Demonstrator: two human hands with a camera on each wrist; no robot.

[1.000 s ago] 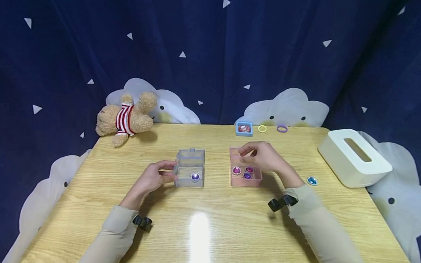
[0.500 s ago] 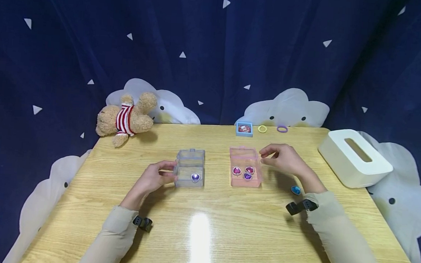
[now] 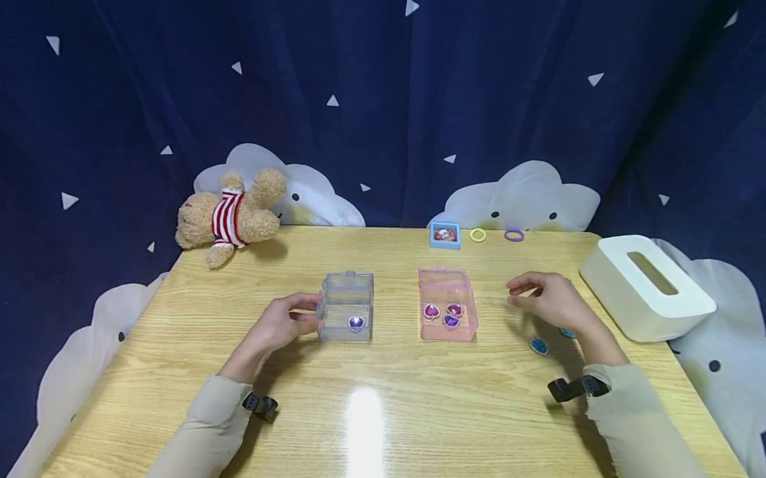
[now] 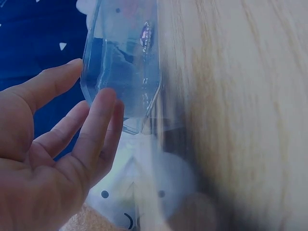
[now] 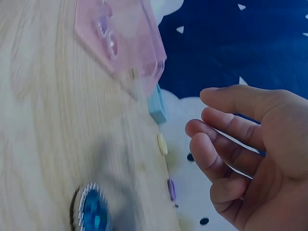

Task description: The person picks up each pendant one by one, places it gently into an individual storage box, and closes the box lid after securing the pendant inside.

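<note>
My left hand (image 3: 288, 321) lies at the left side of an open clear bluish plastic box (image 3: 346, 295), its fingertips right at the box's wall. A purple gem (image 3: 356, 323) with a beaded rim sits inside that box. My right hand (image 3: 550, 299) hovers over the table's right part with relaxed, slightly bent fingers and nothing between them. Below it lies a blue gem (image 3: 539, 346), seen close in the right wrist view as a blue stone (image 5: 95, 211) in a silvery rim. Another blue gem (image 3: 567, 332) is partly hidden by the right wrist.
An open pink box (image 3: 446, 329) with three gems stands mid-table. Behind it are a small blue frame (image 3: 445, 235), a yellow ring (image 3: 477, 234) and a purple ring (image 3: 514, 235). A white tissue box (image 3: 646, 288) stands right, a teddy bear (image 3: 229, 219) lies back left.
My right hand has moved right, from over the pink box to above the blue gems. A blue gem under the right forearm has come into sight. The left hand has stayed still.
</note>
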